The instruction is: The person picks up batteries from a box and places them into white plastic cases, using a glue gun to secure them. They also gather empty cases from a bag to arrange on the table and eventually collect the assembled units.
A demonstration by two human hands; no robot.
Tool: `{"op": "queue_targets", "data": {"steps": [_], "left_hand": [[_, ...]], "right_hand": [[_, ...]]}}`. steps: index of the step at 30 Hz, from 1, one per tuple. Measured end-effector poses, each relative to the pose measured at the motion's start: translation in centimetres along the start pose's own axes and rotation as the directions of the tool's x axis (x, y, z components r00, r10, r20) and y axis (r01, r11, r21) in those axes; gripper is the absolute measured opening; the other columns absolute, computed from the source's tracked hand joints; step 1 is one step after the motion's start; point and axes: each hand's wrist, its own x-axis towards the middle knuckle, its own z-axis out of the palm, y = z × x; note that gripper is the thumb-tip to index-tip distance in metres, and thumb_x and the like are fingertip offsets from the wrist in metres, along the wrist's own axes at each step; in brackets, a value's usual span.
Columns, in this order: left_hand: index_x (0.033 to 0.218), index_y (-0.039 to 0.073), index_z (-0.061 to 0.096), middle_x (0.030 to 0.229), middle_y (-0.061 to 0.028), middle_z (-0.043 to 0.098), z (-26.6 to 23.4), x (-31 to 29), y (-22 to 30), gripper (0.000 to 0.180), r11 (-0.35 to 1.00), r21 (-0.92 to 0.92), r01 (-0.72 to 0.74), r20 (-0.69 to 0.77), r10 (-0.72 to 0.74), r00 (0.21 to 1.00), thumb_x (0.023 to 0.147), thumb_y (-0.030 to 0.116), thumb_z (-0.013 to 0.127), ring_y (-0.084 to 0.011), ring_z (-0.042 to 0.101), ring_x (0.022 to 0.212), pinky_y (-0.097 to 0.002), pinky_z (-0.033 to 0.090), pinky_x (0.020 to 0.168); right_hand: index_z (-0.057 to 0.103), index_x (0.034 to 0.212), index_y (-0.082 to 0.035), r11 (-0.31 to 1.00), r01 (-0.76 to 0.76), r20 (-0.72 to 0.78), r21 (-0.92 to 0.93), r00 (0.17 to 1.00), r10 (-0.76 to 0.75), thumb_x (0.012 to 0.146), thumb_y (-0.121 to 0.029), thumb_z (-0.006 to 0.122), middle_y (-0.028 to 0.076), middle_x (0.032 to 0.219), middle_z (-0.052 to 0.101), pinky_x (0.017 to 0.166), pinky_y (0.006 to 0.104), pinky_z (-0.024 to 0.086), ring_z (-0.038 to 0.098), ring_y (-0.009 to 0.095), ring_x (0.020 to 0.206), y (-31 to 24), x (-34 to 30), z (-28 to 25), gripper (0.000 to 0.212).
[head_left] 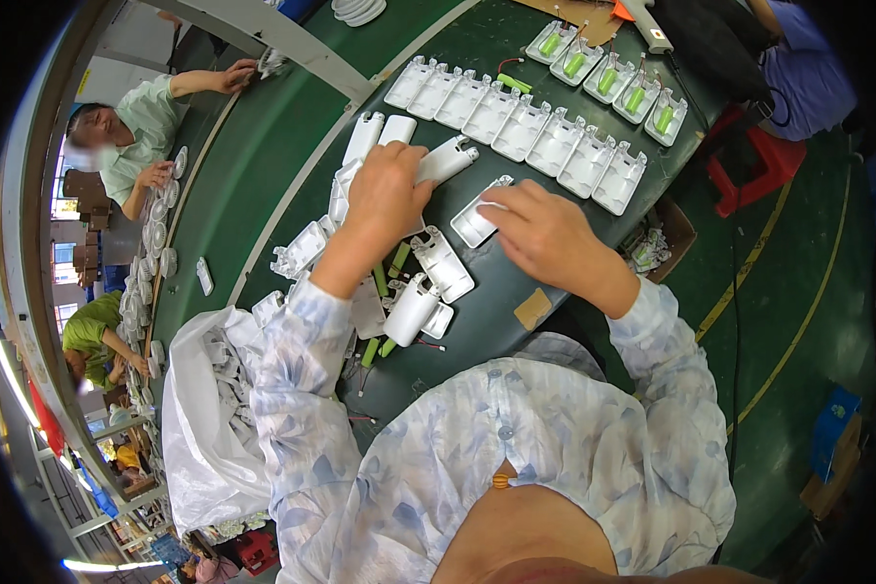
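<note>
1. On the dark green worktable (516, 292), head view: the left hand (384, 195) lies palm-down with fingers curled over a pile of white plastic housings; it is closed around one white housing (448, 161), whose free end juts out to the right of the fingers.
2. Right hand (545, 229) rests flat, fingers together, fingertips pressing on a white tray-like shell (477, 222) that lies on the table between the two hands. The hand is open, not gripping.
3. Beyond both hands, a row of empty white shells (516, 122) runs diagonally across the table, edge to edge.
4. Farther back, a second row of shells fitted with green cylindrical cells (608, 78) lies near the table's far edge.
5. Near the left forearm, loose green cells (384, 282) and further white housings (414, 307) lie mixed, touching one another.
6. At the table's near left edge, a white plastic bag (200, 428) holds more white parts.
7. Left of the table, another person (131, 136) in a pale green shirt works at a neighbouring bench; a red stool (754, 165) stands on the floor to the right.
</note>
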Motion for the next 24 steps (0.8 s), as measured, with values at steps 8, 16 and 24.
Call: {"op": "queue_targets", "data": {"steps": [8, 16, 24], "left_hand": [[0.098, 0.008, 0.071, 0.088, -0.0122, 0.066, 0.4, 1.9, 0.0, 0.04, 0.987, 0.121, 0.102, 0.17, -0.122, 0.978, 0.068, 0.032, 0.081, -0.0301, 0.062, 0.089, -0.0404, 0.05, 0.074], [0.082, 0.004, 0.071, 0.074, -0.0113, 0.066, 0.6, -0.1, 2.2, 0.02, 0.974, -0.221, 0.041, -0.062, -0.056, 0.997, 0.078, 0.023, 0.073, -0.0284, 0.064, 0.071, -0.0417, 0.048, 0.065], [0.08, 0.004, 0.069, 0.079, -0.0104, 0.063, -1.8, -5.6, 1.3, 0.022, 0.975, -0.004, 0.224, 0.109, -0.222, 0.969, 0.076, 0.026, 0.075, -0.0266, 0.063, 0.073, -0.0388, 0.05, 0.063]], "right_hand": [[0.068, 0.085, -0.005, 0.988, 0.084, 0.296, -0.129, 0.954, -0.043, 0.073, -0.011, 0.065, 0.008, 0.112, 0.062, 0.077, 0.0326, 0.051, 0.056, 0.025, 0.1, 1.9, -0.3, 1.1, 0.014], [0.066, 0.08, -0.005, 0.991, 0.088, 0.181, -0.102, 0.981, -0.068, 0.067, -0.009, 0.066, 0.009, 0.113, 0.06, 0.08, 0.0346, 0.047, 0.054, 0.025, 0.102, 2.4, -0.6, 1.2, 0.013], [0.063, 0.096, -0.006, 0.997, 0.048, 0.161, -0.059, 0.986, -0.038, 0.069, -0.015, 0.073, 0.009, 0.113, 0.058, 0.086, 0.0377, 0.044, 0.052, 0.025, 0.107, 0.9, 1.5, 1.6, 0.03]]}}
